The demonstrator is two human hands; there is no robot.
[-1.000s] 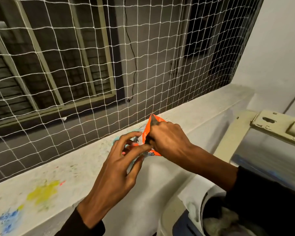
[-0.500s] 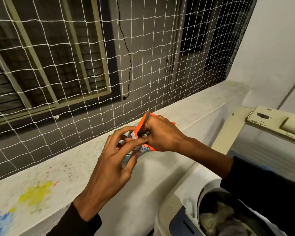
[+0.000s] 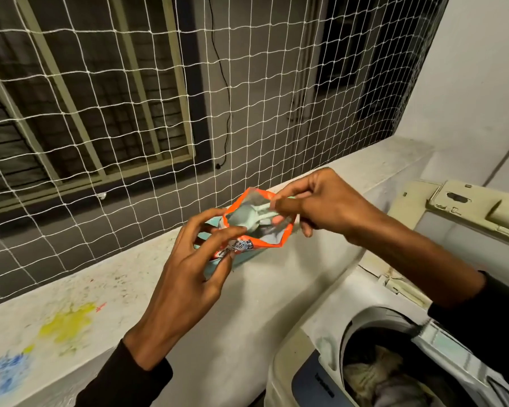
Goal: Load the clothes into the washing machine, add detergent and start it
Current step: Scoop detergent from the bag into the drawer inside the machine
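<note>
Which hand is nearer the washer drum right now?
Right. The right hand pinches the pouch up-left of the drum; the left hand holds it farther left.

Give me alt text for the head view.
Two hands hold an orange detergent pouch open over a ledge; the right hand pinches a pale scoop inside. Clothes fill the open washing machine below.

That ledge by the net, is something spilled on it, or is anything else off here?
Yes: the ledge carries yellow stains and blue stains, like dried powder or paint. The washing machine's lid looks yellowed with age. Nothing seems spilled from the detergent pouch.
</note>
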